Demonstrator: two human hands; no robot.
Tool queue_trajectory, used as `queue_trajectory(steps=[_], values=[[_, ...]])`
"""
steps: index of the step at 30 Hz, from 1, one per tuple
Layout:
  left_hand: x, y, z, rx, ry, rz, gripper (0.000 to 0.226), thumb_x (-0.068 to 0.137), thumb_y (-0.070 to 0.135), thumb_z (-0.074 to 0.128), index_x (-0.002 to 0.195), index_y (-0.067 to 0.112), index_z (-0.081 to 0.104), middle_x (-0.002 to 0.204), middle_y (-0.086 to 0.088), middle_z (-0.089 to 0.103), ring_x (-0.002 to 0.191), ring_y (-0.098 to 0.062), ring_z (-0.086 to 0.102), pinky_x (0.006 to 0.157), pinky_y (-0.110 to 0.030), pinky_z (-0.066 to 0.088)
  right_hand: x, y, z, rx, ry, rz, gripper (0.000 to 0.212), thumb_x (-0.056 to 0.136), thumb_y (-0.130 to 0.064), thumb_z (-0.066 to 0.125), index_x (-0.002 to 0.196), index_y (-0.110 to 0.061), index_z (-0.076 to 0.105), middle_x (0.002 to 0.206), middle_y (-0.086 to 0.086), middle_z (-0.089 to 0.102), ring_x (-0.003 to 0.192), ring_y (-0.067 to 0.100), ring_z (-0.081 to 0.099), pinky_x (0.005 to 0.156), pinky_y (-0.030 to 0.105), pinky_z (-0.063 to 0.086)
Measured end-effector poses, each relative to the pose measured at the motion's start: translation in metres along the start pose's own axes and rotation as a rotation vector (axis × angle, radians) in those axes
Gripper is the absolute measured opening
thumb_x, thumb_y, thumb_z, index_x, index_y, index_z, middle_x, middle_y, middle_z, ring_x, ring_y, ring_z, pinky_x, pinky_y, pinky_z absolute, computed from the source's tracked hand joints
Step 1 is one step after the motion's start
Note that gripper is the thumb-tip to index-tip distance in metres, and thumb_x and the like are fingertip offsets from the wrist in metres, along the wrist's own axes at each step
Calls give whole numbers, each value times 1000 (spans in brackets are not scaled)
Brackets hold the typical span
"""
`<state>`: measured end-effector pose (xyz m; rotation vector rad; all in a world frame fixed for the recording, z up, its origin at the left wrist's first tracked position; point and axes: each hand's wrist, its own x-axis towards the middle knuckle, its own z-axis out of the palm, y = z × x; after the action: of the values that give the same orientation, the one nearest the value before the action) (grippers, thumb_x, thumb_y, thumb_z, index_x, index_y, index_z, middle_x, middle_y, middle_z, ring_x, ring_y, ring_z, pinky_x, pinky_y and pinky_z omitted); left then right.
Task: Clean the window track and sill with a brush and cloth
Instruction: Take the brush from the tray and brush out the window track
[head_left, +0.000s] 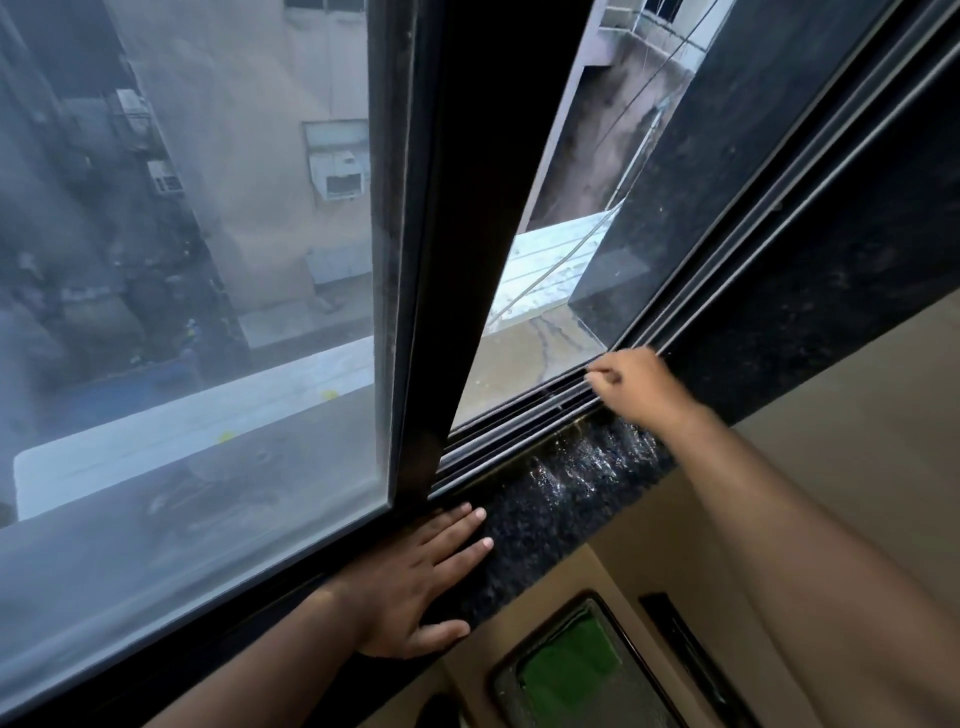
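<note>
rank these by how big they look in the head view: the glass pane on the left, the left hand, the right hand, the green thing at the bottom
1. glass pane
2. left hand, though it is nearer the camera
3. green thing and right hand look about alike, so I would not rank them

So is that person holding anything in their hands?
The left hand holds nothing; it lies flat on the dark sill. The right hand is curled at the window track; whether it pinches something cannot be told.

Upper-floor room: sliding window (197, 291) overlooking buildings (270, 130).
</note>
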<state>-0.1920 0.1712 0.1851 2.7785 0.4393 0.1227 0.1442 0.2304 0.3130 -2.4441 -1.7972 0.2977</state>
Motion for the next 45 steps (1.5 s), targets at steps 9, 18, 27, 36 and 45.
queue_trajectory(steps=[9, 18, 27, 36, 45], values=[[0, -1, 1, -9, 10, -4, 79, 96, 64, 38, 156, 16, 19, 164, -10, 5, 152, -24, -2, 120, -51, 9, -45, -55, -10, 1210, -346, -99, 19, 93, -21, 65, 105, -11, 75, 78, 15, 74, 65, 20, 69, 51, 21, 54], [-1, 2, 0, -44, -1, -6, 79, 96, 62, 40, 156, 15, 18, 164, -9, 2, 152, -24, -4, 122, -48, 10, -13, -35, -7, 543, -228, 133, 15, 93, -20, 62, 94, -8, 71, 78, 9, 70, 57, 14, 62, 51, 24, 52], [0, -1, 3, -76, 27, 12, 79, 95, 62, 42, 156, 16, 20, 165, -9, 5, 152, -23, 0, 120, -37, 10, -8, -24, -15, -177, 21, -8, 31, 95, -19, 54, 65, -11, 52, 71, 5, 57, 71, 24, 54, 68, 33, 47], [-1, 0, 1, -47, 1, -2, 79, 95, 63, 40, 156, 16, 20, 165, -9, 6, 152, -24, 0, 123, -42, 14, -51, -73, 4, 1131, -394, -73, 15, 89, -22, 67, 98, -11, 75, 71, 11, 73, 58, 16, 68, 48, 20, 53], [0, 0, 3, -23, -11, -8, 80, 95, 64, 38, 157, 19, 14, 165, -6, 0, 152, -20, -6, 120, -32, 1, 0, 4, -29, -158, 96, -52, 26, 97, -20, 52, 79, -9, 66, 77, 8, 63, 70, 28, 60, 58, 30, 45]])
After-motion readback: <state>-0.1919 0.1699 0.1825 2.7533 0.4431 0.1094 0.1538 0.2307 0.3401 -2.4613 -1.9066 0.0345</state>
